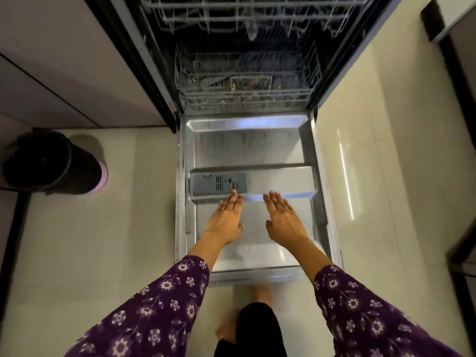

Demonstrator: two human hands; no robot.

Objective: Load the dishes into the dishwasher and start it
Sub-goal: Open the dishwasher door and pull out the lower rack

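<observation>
Steel dishwasher door (247,150) lies flat open; I see the lower rack (247,95) pushed in at twelve o'clock. Over the door, my left hand (226,217) and right hand (283,217) are flat, fingers straight and together, holding nothing.

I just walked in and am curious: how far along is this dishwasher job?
Early, it seems. Done: the dishwasher door lies folded down flat. In hand: the left hand and right hand reach open over it, holding nothing. Left: the lower rack sits pushed inside, too dark to tell what it holds; no dish is near the hands, so loading, closing and starting probably remain.
</observation>
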